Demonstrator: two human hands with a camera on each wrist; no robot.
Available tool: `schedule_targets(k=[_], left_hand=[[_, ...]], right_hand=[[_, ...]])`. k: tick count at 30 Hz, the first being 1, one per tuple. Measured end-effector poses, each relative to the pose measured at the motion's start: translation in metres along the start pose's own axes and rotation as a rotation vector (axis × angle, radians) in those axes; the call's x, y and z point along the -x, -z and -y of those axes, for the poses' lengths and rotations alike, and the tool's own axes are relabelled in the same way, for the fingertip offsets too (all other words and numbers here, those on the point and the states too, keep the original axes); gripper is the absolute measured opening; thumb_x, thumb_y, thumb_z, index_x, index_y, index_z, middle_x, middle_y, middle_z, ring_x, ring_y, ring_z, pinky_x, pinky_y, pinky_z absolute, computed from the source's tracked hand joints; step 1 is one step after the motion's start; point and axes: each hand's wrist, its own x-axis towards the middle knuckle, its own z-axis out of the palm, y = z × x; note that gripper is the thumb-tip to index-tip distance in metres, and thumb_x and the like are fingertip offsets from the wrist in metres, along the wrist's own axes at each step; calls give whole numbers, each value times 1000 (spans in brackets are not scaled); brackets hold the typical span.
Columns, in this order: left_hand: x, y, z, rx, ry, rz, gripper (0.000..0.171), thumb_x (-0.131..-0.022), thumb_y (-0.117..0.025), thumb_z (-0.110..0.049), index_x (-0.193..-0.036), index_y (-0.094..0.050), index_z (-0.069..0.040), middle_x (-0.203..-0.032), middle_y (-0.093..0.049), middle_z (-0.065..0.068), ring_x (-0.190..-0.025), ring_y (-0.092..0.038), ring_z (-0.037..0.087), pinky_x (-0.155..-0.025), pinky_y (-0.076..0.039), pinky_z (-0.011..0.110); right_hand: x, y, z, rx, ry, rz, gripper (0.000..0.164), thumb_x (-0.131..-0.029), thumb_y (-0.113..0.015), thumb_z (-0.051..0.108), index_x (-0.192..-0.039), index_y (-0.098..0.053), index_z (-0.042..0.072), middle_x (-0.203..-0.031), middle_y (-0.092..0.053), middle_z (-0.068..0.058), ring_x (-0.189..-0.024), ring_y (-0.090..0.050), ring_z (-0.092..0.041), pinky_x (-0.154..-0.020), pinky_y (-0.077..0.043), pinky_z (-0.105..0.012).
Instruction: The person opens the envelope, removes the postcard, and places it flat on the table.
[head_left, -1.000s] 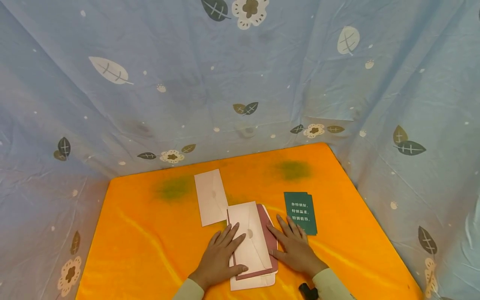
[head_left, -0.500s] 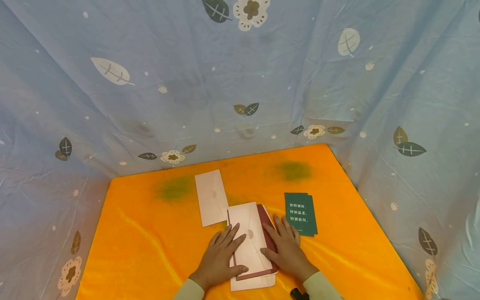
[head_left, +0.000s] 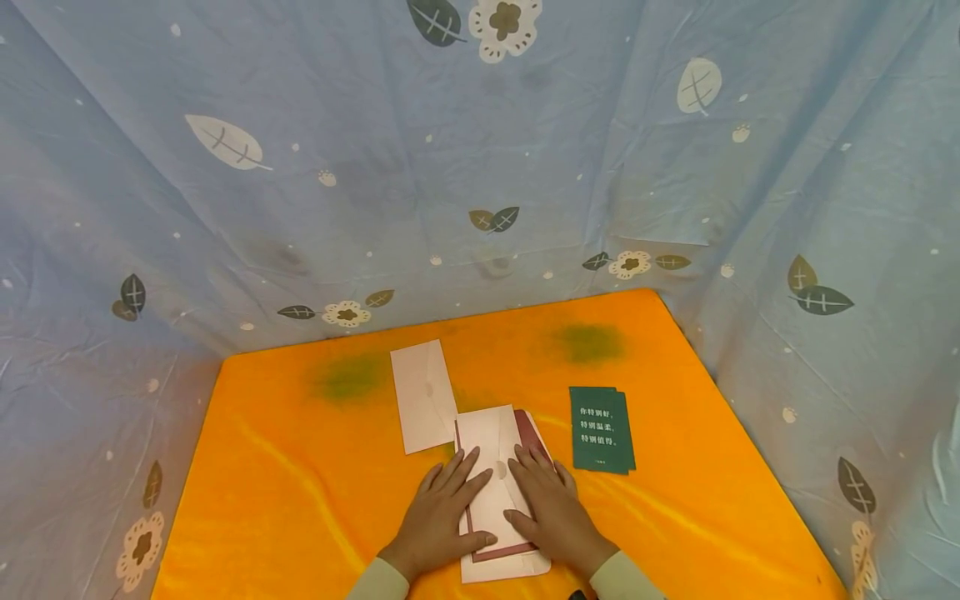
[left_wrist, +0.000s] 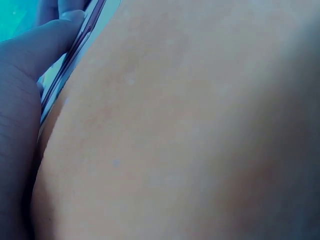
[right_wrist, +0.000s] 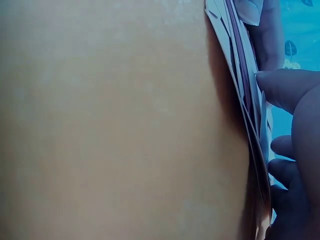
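Observation:
In the head view a pale pink envelope point(head_left: 483, 437) lies on top of a small stack near the front of the table, its flap side up. Below it show dark red edges point(head_left: 531, 435) and another pale envelope point(head_left: 504, 571). With fingers spread, my left hand point(head_left: 435, 521) rests on the stack's left side. My right hand point(head_left: 558, 517) rests on its right side, fingers extended over the top envelope. Both wrist views show the layered paper edges point(right_wrist: 241, 70) from the side, with fingers on top. Part of the stack is hidden under the hands.
Another pale envelope point(head_left: 423, 396) lies just behind the stack on the left, close to its corner. Green cards point(head_left: 602, 442) with white writing lie overlapped to the right. An orange cloth point(head_left: 285, 492) covers the table, and patterned blue curtains point(head_left: 420, 167) enclose it.
My right hand has slid left, from the stack's right edge near the green cards onto the top envelope. The left hand and the stack look unmoved.

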Motion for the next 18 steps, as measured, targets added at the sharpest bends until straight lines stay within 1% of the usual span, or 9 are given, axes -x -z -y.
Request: schedule_targets(k=[6, 11, 14, 18], left_hand=[[0, 2, -1, -10, -11, -9, 90, -96, -64, -76, -167, -48, -22, -178, -26, 7, -162, -23, 33, -121, -28, 66], [0, 2, -2, -13, -7, -5, 91, -96, -64, -76, -167, -48, -22, -179, -25, 6, -163, -22, 32, -122, -28, 66], [-1, 3, -3, -25, -4, -3, 91, -95, -63, -77, -167, -48, -23, -179, -24, 5, -163, -22, 32, -122, -28, 66], [-1, 3, -3, -15, -2, 5, 92, -95, -64, -77, -167, -47, -23, -179, -23, 5, -163, -21, 31, -122, -28, 65]], right_hand=[[1, -3, -3, 3, 9, 8, 73, -101, -76, 41, -159, -54, 4, -173, -38, -13, -159, -30, -38, -119, -22, -69], [1, -1, -3, -1, 9, 12, 72, -101, -75, 40, -160, -53, 4, -173, -37, -13, -159, -30, -39, -119, -23, -70], [1, 0, -2, 7, 5, 23, 70, -103, -74, 39, -160, -53, 5, -173, -37, -13, -159, -30, -38, -120, -23, -70], [1, 0, -3, 5, -10, 49, 69, -104, -71, 39, -162, -51, 7, -175, -34, -11, -161, -27, -36, -121, -21, -68]])
